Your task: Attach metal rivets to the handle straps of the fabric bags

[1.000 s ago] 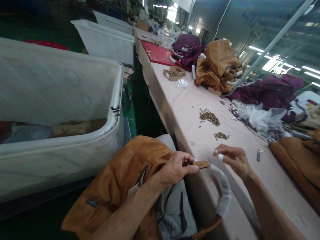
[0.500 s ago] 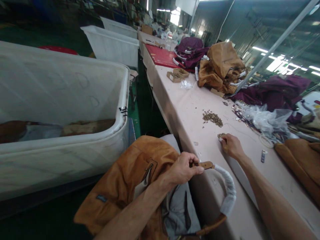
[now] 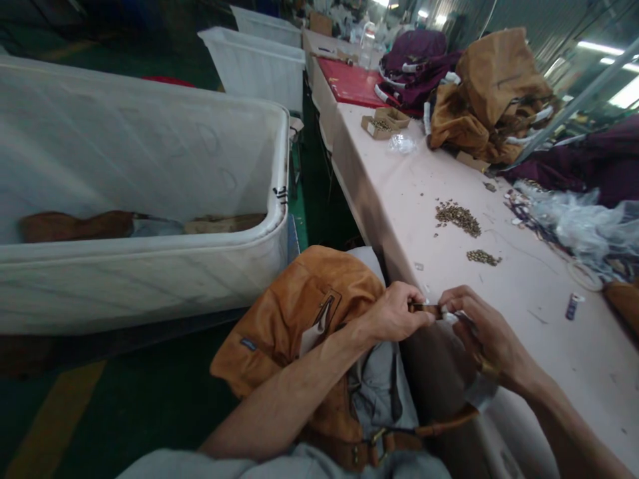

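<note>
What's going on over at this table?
A person is working on a brown bag beside the table. The left hand pinches the end of its handle, and the fingers of the right hand meet it there; whether they grip it is unclear. Two loose piles of small brass-coloured metal pieces lie nearby.

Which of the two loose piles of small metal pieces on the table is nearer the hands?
The smaller pile, closer to the right hand; the larger pile lies farther along the table.
</note>
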Tool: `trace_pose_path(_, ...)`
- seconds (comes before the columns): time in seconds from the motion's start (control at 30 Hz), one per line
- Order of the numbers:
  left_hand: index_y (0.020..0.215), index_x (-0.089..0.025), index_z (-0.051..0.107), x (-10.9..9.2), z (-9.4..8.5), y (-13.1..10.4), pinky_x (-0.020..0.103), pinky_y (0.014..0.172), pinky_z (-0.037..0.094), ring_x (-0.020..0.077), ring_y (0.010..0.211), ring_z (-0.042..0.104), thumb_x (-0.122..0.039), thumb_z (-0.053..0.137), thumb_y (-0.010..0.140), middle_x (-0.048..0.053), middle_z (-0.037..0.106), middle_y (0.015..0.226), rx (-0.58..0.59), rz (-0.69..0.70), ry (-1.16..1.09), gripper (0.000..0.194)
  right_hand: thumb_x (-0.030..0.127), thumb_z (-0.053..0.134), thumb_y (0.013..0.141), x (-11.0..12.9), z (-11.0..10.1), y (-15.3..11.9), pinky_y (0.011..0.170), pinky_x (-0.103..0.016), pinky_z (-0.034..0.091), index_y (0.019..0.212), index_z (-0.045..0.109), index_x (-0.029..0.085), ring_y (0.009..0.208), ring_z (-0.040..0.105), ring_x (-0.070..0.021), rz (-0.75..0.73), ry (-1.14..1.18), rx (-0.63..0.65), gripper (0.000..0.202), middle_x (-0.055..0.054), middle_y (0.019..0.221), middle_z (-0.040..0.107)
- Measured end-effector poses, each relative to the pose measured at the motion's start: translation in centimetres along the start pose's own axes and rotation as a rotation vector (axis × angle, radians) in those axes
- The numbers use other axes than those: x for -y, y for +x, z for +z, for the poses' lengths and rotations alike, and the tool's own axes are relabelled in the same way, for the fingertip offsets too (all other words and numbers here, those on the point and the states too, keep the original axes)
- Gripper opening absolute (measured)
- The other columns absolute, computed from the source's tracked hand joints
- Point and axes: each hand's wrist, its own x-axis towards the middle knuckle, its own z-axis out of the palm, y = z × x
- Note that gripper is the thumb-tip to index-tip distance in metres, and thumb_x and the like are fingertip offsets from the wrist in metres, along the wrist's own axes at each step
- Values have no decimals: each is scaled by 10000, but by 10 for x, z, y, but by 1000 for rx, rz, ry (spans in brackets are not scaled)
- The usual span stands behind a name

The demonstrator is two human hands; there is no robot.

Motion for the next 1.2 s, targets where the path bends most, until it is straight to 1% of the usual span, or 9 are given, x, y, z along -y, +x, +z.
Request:
trace_pose_path(0.17, 753, -147, 641, -11, 4, -7, 248, 519, 288, 102, 573, 420, -337, 698, 748, -28, 525, 632, -30, 12, -20, 199, 113, 467, 992, -4, 7, -7, 852, -391, 511, 1186, 538, 244, 1049, 592, -246, -21, -55, -63, 245, -107, 1135, 563)
trace_pose_path(0.33, 766, -147, 650, -19, 7, -12, 243, 550, 331, 127, 635, 482, -338, 720, 722, -6, 571, 670, -139, 10, 90, 208, 121, 507, 976, -3, 8, -8, 829, -391, 516, 1152, 557, 255, 1012, 611, -247, -31, -68, -96, 227, -98, 1116, 578)
trace_pose_path(0.53, 786, -139, 668, -21, 8, -12, 251, 532, 319, 128, 610, 491, -319, 713, 732, -8, 577, 653, -129, 13, 151, 194, 152, 524, 976, -4, 8, -7, 824, -371, 518, 1106, 587, 253, 1005, 630, -245, 6, -5, -127, 177, -95, 1102, 603)
trace_pose_path(0.63, 803, -139, 675, -23, 9, -14, 253, 531, 328, 132, 603, 522, -299, 693, 756, -9, 589, 648, -112, 31, 158, 168, 212, 536, 990, 1, 6, -5, 808, -364, 514, 1064, 610, 251, 986, 636, -243, 63, 51, -120, 112, -94, 1092, 620)
trace_pose_path(0.7, 799, -142, 672, -27, 9, -16, 256, 555, 353, 139, 617, 548, -289, 692, 763, -7, 601, 653, -123, 54, 178, 152, 258, 543, 998, 5, 3, -4, 843, -376, 510, 1027, 625, 246, 997, 637, -248, 110, 91, -108, 88, -97, 1097, 636)
trace_pose_path(0.83, 811, -152, 676, -31, 11, -21, 285, 636, 396, 159, 649, 572, -253, 685, 773, 5, 623, 673, -149, 133, 261, 108, 335, 587, 989, 6, -1, -4, 884, -375, 506, 940, 648, 225, 1011, 652, -258, 269, 187, -52, 135, -99, 1108, 690)
trace_pose_path(1.0, 851, -163, 643, -27, 15, -22, 358, 829, 443, 215, 774, 607, -223, 702, 746, 32, 650, 742, -201, 260, 378, 135, 396, 687, 924, -6, -5, -6, 761, -343, 531, 1004, 654, 198, 890, 673, -254, 476, 347, 11, 216, -97, 988, 732)
trace_pose_path(1.1, 867, -169, 614, -24, 17, -22, 392, 908, 434, 229, 805, 615, -203, 691, 741, 38, 642, 753, -201, 307, 414, 152, 403, 696, 916, -10, -7, -6, 675, -306, 504, 1019, 625, 193, 799, 652, -218, 501, 400, 64, 244, -74, 925, 720)
trace_pose_path(1.2, 846, -177, 584, -25, 17, -22, 398, 925, 428, 230, 810, 614, -186, 668, 742, 47, 638, 771, -200, 331, 432, 134, 385, 714, 903, -9, -6, -5, 688, -300, 502, 1031, 612, 190, 810, 652, -211, 491, 423, 64, 254, -69, 932, 716)
